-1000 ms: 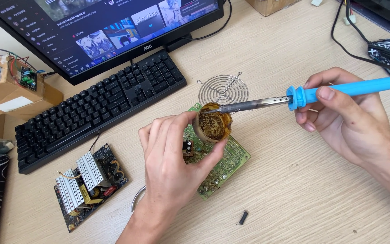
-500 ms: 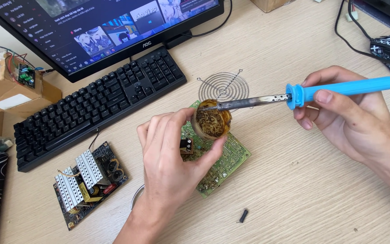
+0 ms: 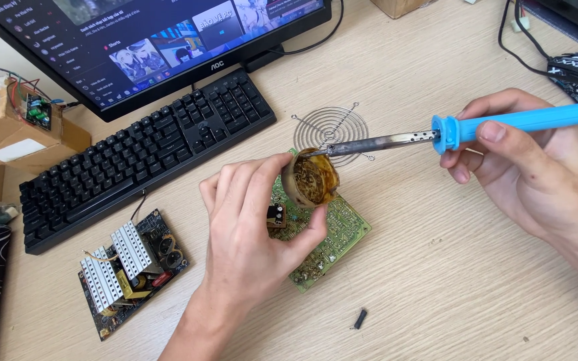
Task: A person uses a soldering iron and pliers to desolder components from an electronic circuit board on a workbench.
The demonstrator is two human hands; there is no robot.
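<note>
**Iron tip in the flux tin, board waiting underneath**

At frame centre, the left hand [image 3: 252,227] is closed around a small round tin [image 3: 310,179] of amber flux or rosin, thumb and fingers pinching its sides, tin tilted toward the right. The right hand [image 3: 526,167], at centre right, grips the blue handle of a soldering iron [image 3: 436,134] like a pen, fingers wrapped shut on it. The iron's metal tip touches the upper rim or contents of the tin; can't tell how deep it goes.

Directly under the tin lies a green circuit board [image 3: 332,237] on the wooden desk [image 3: 436,267], partly covered by the left hand. A round wire grille [image 3: 332,127] sits just behind the tin.

Progress, judged: the tip looks to be getting coated or cleaned; no soldering on the green board is under way, and the iron is not touching it. Work on the board seems left to do.

Lower left: a second board [image 3: 132,267] with pale finned blocks. Upper left: keyboard [image 3: 142,157] and monitor [image 3: 148,47]. Small black part [image 3: 360,319] lies loose at bottom centre.
</note>
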